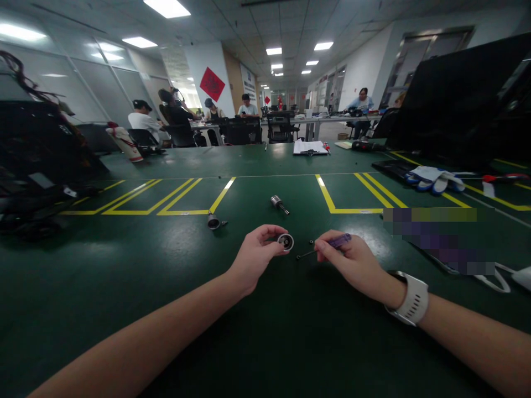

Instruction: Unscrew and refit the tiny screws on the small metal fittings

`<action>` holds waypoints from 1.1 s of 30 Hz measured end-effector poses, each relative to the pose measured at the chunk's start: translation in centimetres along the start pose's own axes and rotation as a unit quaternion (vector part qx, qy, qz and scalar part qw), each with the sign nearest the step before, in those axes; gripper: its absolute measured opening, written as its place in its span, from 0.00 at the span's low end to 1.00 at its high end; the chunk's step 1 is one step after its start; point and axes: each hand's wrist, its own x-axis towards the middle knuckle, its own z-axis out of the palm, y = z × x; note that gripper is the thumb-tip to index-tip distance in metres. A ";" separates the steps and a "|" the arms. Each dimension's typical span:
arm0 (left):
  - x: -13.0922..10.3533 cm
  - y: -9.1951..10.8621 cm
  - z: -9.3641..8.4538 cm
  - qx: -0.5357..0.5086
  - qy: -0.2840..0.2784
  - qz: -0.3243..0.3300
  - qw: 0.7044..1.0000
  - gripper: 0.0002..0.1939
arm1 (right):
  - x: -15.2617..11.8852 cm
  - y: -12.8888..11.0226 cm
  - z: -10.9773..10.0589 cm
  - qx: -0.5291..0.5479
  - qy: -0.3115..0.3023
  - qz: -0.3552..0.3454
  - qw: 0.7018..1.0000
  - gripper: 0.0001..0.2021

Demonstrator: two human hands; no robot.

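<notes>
Between the thumb and fingers of my left hand (260, 251) is a round metal cup-shaped part (286, 241), its open end facing me with a smaller piece inside. My right hand (352, 257) grips a screwdriver (341, 240) by its purple handle. The thin shaft points left, and a small dark piece shows at its tip, apart from the metal part. Close to the shaft lies a tiny ring-like piece (311, 241). Farther off on the green table are a metal cylinder with a stem (280, 204) and a cone-shaped metal cup (213, 220) with a small piece beside it.
Yellow tape lines (329, 193) mark the table (166, 265). On the right lie blue-white gloves (433, 179), a partly blurred flat item (443, 243) and a large black monitor (460, 105). A clipboard with paper (310, 147) is at the back; black equipment (41, 143) stands left. Several people sit beyond.
</notes>
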 end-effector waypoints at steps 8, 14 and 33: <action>0.0 -0.1 -0.1 -0.002 -0.004 0.000 1.000 0.15 | 0.0 0.0 0.3 -0.023 0.007 0.048 0.999 0.13; 0.1 -0.4 -0.2 -0.011 -0.008 0.015 1.000 0.13 | -0.8 -0.4 0.9 -0.102 -0.019 -0.080 0.991 0.07; -0.9 0.6 0.7 0.011 -0.002 0.011 1.000 0.16 | -1.9 -1.7 1.0 -0.188 0.065 -0.350 0.915 0.04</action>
